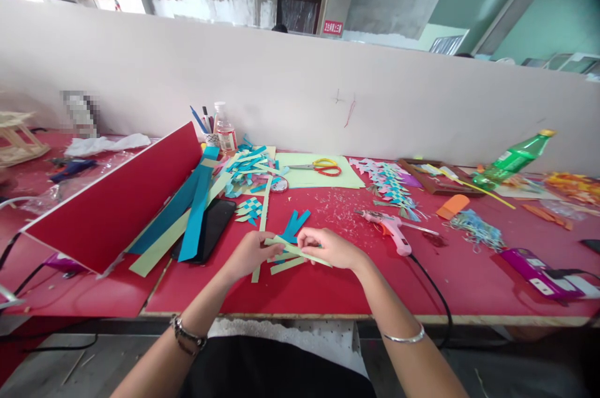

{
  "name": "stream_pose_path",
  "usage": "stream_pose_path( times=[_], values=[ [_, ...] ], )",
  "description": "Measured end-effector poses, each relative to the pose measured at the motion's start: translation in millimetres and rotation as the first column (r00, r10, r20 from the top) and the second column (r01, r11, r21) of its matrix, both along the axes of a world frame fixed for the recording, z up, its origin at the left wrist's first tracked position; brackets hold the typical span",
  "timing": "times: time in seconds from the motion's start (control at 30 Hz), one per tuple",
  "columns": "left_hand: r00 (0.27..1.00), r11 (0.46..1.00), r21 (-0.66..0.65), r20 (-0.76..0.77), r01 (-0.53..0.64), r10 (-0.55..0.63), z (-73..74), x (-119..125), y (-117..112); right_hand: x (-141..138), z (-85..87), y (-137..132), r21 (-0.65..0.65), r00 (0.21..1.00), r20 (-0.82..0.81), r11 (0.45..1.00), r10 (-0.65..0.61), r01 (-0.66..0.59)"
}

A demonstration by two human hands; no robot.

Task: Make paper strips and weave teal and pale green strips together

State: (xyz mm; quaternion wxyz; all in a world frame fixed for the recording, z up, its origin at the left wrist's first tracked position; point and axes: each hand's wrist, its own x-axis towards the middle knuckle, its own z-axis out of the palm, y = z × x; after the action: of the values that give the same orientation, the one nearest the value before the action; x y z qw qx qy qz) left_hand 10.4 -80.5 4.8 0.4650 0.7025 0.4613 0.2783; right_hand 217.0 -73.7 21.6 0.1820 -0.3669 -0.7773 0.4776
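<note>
Between my two hands is a pale green paper strip (291, 248), running slantwise over other strips. My left hand (253, 254) pinches its left end, and my right hand (330, 249) closes on it farther right. Under and behind the hands, blue paper strips (294, 224) fan upward from the table. More pale green strips lie below the held one; how they interlace is partly hidden by my fingers. A long upright green strip (263, 213) lies just beyond my left hand. Close to it sits a small blue-and-green woven paper piece (250, 209).
Scissors (323, 167) rest on green paper sheets (347, 176) at the back. A pink glue gun (389, 229) lies to the right, its cord trailing over the front edge. Left are a black phone (218, 226), long paper strips (199, 210) and a red board (117, 204). A green bottle (515, 157) leans back right.
</note>
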Motion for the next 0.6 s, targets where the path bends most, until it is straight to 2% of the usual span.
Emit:
stream_pose_path(
  times=[0.2,0.3,0.47,0.6],
  values=[
    [0.992,0.989,0.077,0.01,-0.127,0.127,3.3,9.9,-4.4,-13.6,0.8,-1.7,0.172,0.995,0.065,0.983,-0.073,0.061],
    [0.989,0.988,0.069,0.065,-0.139,0.134,5.4,13.8,-5.0,-23.7,2.4,-4.1,0.242,0.993,0.083,0.968,-0.086,0.064],
    [0.976,0.993,-0.015,0.182,-0.12,0.121,7.7,11.8,-3.3,-27.5,1.7,-3.7,0.111,0.996,0.064,0.992,-0.065,0.058],
    [0.967,0.992,0.0,0.223,-0.126,0.123,9.7,6.9,-3.3,-22.9,1.1,-2.1,0.082,0.995,0.075,0.995,-0.06,0.054]
  ],
)
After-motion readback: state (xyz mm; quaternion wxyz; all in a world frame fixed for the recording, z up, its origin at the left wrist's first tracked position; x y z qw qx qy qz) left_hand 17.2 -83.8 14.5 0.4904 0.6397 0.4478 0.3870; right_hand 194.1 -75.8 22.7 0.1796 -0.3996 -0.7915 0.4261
